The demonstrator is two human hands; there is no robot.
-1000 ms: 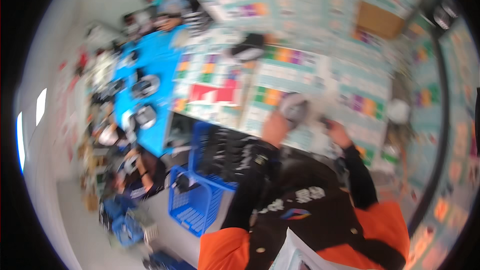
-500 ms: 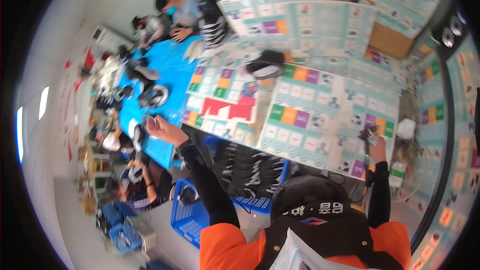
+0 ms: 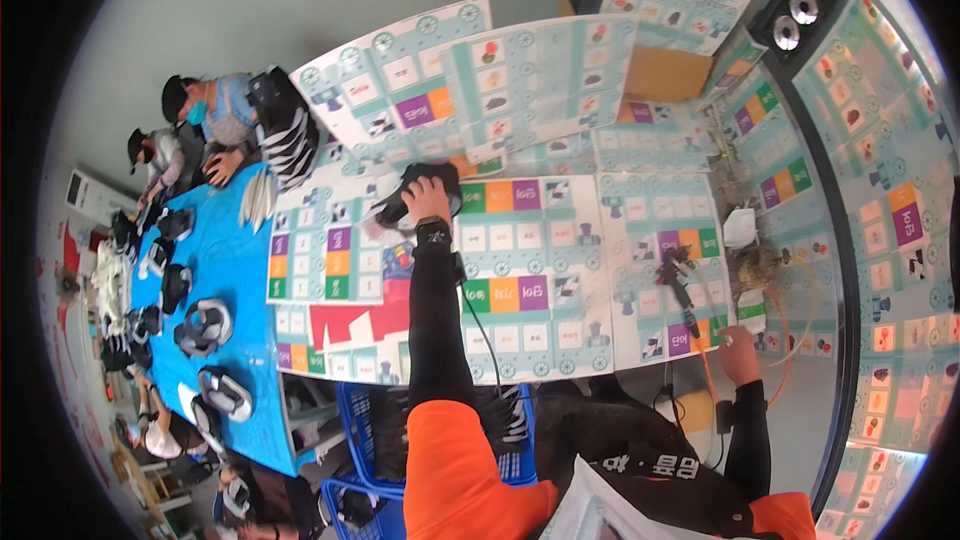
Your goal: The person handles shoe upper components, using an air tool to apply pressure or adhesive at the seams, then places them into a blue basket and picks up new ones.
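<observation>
My left hand [image 3: 428, 202] reaches forward and grips the top of a dark shoe [image 3: 449, 182] on the printed table sheets, its fingers bent over the shoe's upper. Part of the shoe is hidden beneath the hand. At the table's front right, my right hand [image 3: 738, 355] is held apart from a black tool [image 3: 678, 287] with an orange hose, which lies on the sheets. The right fingers look loosely apart, with no object visible in them.
Red pieces [image 3: 360, 323] lie on the table [image 3: 560, 335]. Leftward, a blue-covered table [image 3: 240, 265] bears several shoes, with people along it. Blue crates [image 3: 355, 470] stand below the front edge. Printed boards [image 3: 545, 80] lean at the back.
My left hand has swung from the blue table side onto the dark shoe. My right hand has let go of the black tool and drawn back from it. The view has turned right.
</observation>
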